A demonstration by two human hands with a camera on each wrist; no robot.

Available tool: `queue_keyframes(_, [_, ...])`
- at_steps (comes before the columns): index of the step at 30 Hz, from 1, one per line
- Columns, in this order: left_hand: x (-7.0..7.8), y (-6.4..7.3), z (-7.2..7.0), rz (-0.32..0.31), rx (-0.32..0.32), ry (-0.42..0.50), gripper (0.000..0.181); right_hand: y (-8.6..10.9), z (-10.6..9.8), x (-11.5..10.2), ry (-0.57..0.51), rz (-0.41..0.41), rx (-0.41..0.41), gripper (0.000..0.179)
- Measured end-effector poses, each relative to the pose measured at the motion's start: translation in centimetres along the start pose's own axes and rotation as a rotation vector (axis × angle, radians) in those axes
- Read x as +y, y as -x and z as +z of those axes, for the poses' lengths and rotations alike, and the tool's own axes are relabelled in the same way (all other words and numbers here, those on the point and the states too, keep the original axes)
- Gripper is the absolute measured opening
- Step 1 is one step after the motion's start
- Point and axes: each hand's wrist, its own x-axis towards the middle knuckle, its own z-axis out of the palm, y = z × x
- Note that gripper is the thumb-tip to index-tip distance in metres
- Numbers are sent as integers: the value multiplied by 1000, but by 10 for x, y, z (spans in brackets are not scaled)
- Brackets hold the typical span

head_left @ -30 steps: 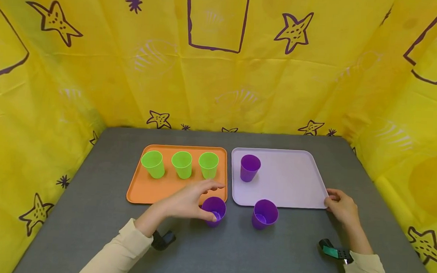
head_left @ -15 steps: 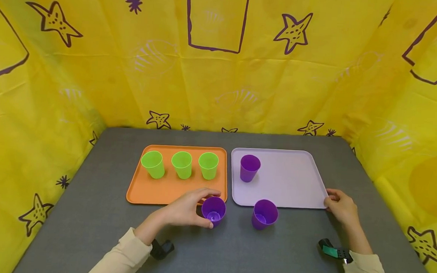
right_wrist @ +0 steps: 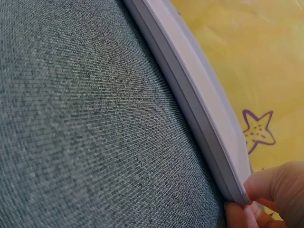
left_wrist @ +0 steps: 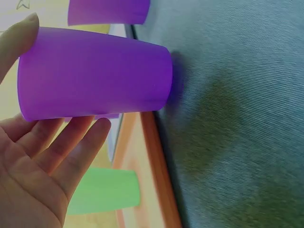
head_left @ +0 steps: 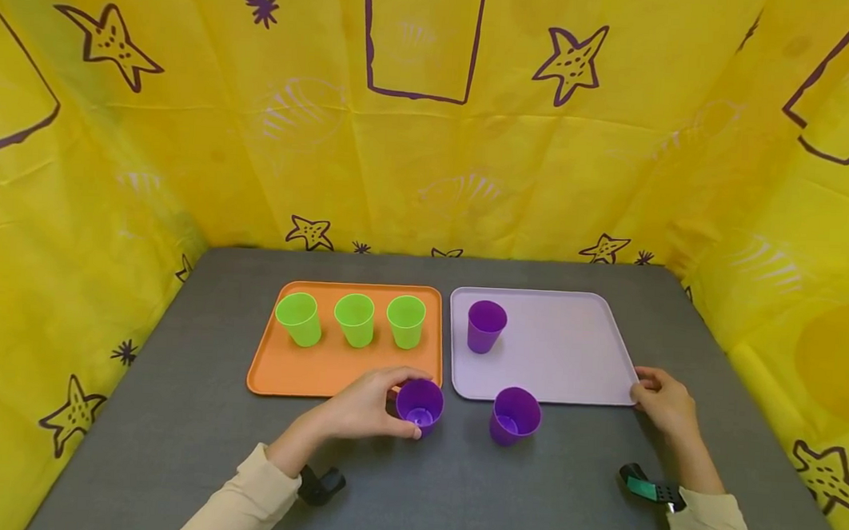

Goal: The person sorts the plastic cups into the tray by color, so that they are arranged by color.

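Observation:
A purple cup (head_left: pixel 420 409) is between the thumb and fingers of my left hand (head_left: pixel 363 406), just in front of the orange tray's right corner. In the left wrist view the thumb presses one side of this cup (left_wrist: pixel 95 73) near the rim, and the fingers lie along the other side. Whether its base touches the table is hard to tell. To its right a second purple cup (head_left: pixel 515 416) stands on the table. My right hand (head_left: pixel 668 403) pinches the near right corner of the lilac tray (head_left: pixel 556 368); the right wrist view shows thumb and fingers at that corner.
On the orange tray (head_left: pixel 296 374) several green cups, such as the middle one (head_left: pixel 354 322), stand in a row. A third purple cup (head_left: pixel 486 327) stands at the lilac tray's left. Yellow patterned cloth (head_left: pixel 430 153) surrounds the grey table (head_left: pixel 455 499).
My left hand has come down around the purple cup and closed on it; the cup has shifted slightly to the right. My right hand stays at the tray corner.

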Motion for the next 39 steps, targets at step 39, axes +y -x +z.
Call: queue_keyframes(39, [78,-98,-25,205,-13,-144,63,-1,1,0,5,-14,14,42])
